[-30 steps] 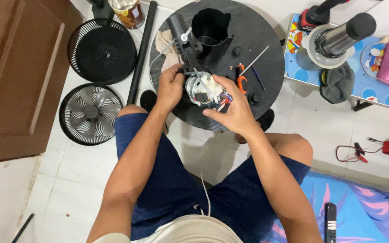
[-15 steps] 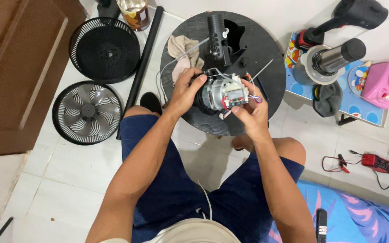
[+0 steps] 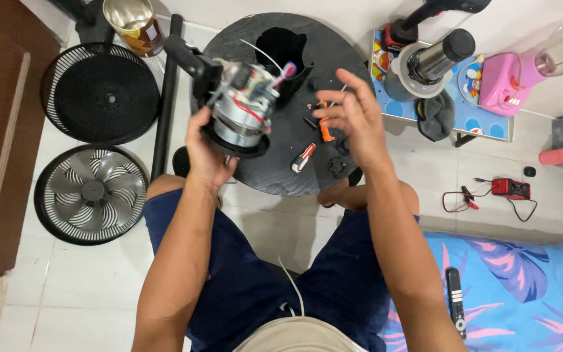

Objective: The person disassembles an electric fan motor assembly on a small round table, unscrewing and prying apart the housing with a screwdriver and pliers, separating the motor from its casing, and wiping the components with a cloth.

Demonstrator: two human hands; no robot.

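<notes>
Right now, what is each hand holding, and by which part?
The left hand grips the fan motor from below, by its round black base. The right hand is open above the round black base plate, holding nothing.

Fan motor (image 3: 242, 107): silver metal, black rear plate, red wire. Round fan base (image 3: 294, 169): black. Screwdriver (image 3: 302, 158): red and white handle. Pliers (image 3: 325, 127): orange grips. Fan grille (image 3: 102, 94): black, fine radial ribs. Second grille (image 3: 89, 194): black ring, grey blades behind it. Floor (image 3: 86, 287): white tiles. Shorts (image 3: 242, 274): navy blue. Mat (image 3: 522, 287): blue, with purple leaf pattern. Tester (image 3: 509, 189): red.
</notes>
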